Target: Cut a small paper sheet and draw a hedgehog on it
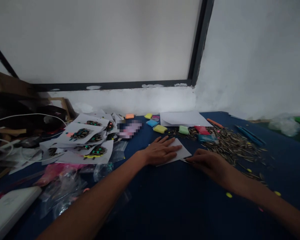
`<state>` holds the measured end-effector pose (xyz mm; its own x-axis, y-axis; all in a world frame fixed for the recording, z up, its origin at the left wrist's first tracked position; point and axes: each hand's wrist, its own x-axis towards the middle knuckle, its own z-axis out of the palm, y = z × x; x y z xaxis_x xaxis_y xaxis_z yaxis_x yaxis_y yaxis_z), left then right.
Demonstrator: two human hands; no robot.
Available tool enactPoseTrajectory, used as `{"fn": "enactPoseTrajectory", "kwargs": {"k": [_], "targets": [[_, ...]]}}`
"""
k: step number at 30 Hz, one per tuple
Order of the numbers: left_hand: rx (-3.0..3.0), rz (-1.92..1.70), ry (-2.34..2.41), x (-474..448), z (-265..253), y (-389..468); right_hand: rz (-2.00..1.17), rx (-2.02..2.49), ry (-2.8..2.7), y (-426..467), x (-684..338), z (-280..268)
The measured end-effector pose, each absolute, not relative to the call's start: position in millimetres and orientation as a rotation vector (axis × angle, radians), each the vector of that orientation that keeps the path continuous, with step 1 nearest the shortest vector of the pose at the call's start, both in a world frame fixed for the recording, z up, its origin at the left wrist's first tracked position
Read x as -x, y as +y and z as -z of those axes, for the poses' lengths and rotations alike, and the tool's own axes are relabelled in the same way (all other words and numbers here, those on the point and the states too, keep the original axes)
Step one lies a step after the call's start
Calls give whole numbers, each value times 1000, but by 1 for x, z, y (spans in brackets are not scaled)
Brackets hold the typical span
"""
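Observation:
A small sheet of white paper [179, 152] lies on the dark blue table in front of me. My left hand [161, 151] rests flat on it with the fingers spread. At the paper's right corner my right hand [207, 160] is closed in a pinch. Something thin, pale and dark shows at its fingertips, too small to name; I cannot tell whether it is part of the sheet. Close beyond the right hand spreads a heap of thin, dark-and-pale striped seeds or sticks [236, 143].
Small coloured packets [160, 129] and white sheets [182, 118] lie along the back. Blue tweezers [250, 135] and an orange stick [215, 123] are at right. At left are decorated papers [75, 141], clear plastic bags [65, 186] and a white box-like object [13, 208].

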<state>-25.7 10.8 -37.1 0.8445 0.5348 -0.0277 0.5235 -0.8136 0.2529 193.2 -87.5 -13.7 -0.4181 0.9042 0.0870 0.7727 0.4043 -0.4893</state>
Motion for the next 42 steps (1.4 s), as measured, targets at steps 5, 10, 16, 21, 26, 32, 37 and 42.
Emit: {"fn": "enactPoseTrajectory", "kwargs": {"k": [5,10,16,21,26,32,37,42], "targets": [[-2761,-56,820,25,35,9,-545,1436,-2359,-87,-194,13],[-2732,-66,915,16,37,6,-505,1461,-2352,-87,-200,11],[-2705,-159,1102,3,41,-3,-461,1515,-2363,-85,-209,12],[-2778,-106,935,10,33,4,-473,1508,-2351,-86,-209,14],[-2734,20,781,18,31,8,-496,1483,-2353,-85,-213,15],[-2744,68,839,16,27,0,-484,1501,-2356,-87,-210,13],[-2748,54,828,16,29,2,-513,1476,-2361,-87,-207,12],[-2755,27,816,17,31,3,-521,1487,-2353,-87,-206,12]]}}
